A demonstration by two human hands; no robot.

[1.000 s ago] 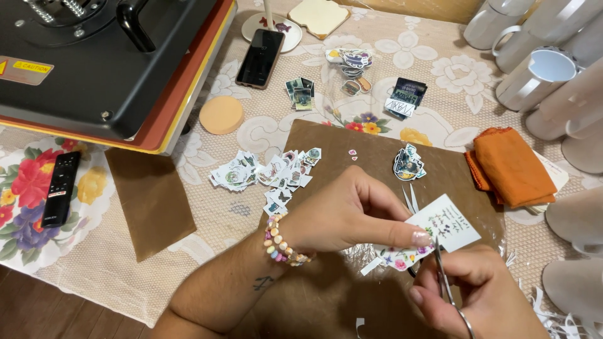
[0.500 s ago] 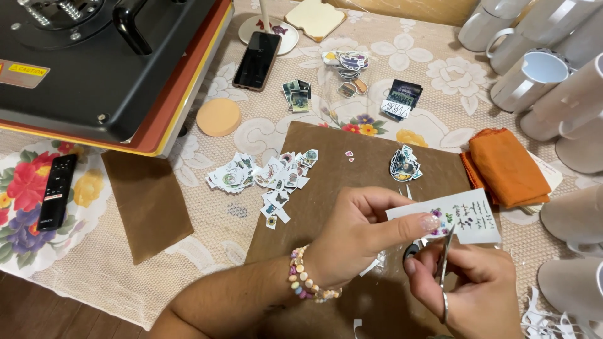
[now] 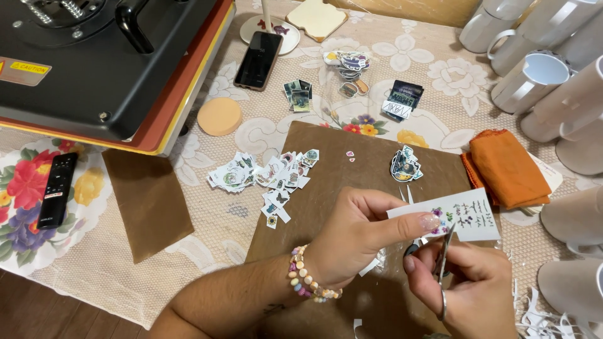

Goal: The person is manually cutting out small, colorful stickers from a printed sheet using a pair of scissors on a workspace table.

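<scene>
A small yellow-and-grey rectangular warning label (image 3: 24,70) sits on the black heat press at the far left corner of the surface. A black smartphone with a dark, unlit screen (image 3: 258,60) lies near the far edge, just right of the press. A small black packet with a white label strip (image 3: 402,100) lies further right along the far side. A white printed sticker sheet with small coloured flowers (image 3: 461,215) is pinched at the near right edge

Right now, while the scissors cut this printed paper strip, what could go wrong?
The scissors in the right hand sit close to the left hand's thumb, so a nick seems possible. The blades could also slice into the small pictures on the paper strip.
</scene>
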